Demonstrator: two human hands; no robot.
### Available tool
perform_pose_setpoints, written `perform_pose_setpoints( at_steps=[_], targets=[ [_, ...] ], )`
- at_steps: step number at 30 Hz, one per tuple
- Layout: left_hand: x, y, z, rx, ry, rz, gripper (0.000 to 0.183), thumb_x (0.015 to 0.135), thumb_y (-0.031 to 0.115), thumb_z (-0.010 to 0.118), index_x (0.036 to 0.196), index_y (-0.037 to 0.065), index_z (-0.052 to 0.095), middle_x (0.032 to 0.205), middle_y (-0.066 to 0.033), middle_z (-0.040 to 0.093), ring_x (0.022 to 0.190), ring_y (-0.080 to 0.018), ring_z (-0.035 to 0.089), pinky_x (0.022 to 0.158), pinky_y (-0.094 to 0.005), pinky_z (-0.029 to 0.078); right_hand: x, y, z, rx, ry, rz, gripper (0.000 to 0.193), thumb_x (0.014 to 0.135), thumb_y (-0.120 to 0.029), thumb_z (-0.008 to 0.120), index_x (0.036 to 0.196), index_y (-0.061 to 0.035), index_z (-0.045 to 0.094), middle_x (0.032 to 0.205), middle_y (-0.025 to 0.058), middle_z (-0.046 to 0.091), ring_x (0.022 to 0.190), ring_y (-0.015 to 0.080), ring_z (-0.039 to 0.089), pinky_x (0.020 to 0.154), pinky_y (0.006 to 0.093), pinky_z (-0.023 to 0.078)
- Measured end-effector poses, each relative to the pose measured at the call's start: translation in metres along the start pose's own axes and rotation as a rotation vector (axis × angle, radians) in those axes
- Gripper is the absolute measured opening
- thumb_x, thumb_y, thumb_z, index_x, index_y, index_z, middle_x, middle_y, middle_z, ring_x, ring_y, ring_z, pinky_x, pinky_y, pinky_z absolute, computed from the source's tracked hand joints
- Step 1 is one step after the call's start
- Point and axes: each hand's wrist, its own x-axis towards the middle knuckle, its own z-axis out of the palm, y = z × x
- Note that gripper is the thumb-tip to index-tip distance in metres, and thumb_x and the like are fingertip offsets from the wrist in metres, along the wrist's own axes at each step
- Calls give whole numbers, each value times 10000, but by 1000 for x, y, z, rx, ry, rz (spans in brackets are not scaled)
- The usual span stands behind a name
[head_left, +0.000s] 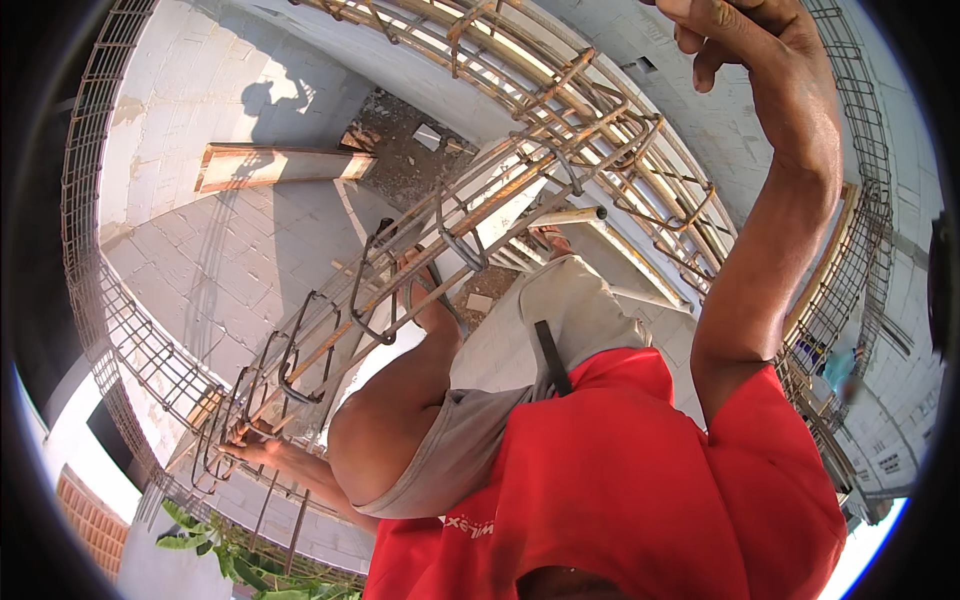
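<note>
A rebar cage [465, 250] slants from near left to far right, above the floor [220, 265]. The left hand [255, 447] is at the cage's near left end; the right hand [745, 35] is raised to the right of its far end. Toward the floor's far edge a board [285, 167] stretches before the wall [160, 100], and rubble [395, 125] lies in the floor's far corner, just beyond the board's right end. The left knee [375, 440] is right of the cage (the lower leg reaches partly behind its bars). Leaves [235, 555] sit nearer than the left hand, below the cage's near end.
</note>
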Motion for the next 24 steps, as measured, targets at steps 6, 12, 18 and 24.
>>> perform_pose_setpoints(
  at_steps=[6,12,18,24],
  targets=[
    [-95,-98,157,261,-209,-183,463,1079,561,547,1073,109,650,1001,-54,685,857,-195,655,746,-354,556,-108,26,45,301,-251,914,466,976,-488,754,989,-22,757,657,15,630,585,98,631,525,247,500],
    [-150,-138,237,356,-354,-257,463,1082,557,541,1098,106,641,1030,-58,672,888,-198,644,774,-358,542,-199,113,144,1050,218,1066,770,963,-568,732,1438,4,532,1427,180,564,1265,261,582,1068,437,471],
    [-163,-146,253,408,-394,-254,464,1084,554,534,1123,102,632,1059,-62,659,918,-201,634,801,-362,529,-149,123,154,904,348,993,586,938,-486,773,1305,-43,665,1184,80,621,1066,222,532,1043,413,435],
    [-168,-154,258,422,-401,-257,466,1087,551,527,1148,99,623,1089,-66,645,949,-204,623,828,-366,515,-124,131,159,1250,400,854,484,957,-336,779,1327,-42,676,1192,79,728,1121,203,641,1074,402,470]
  ],
)
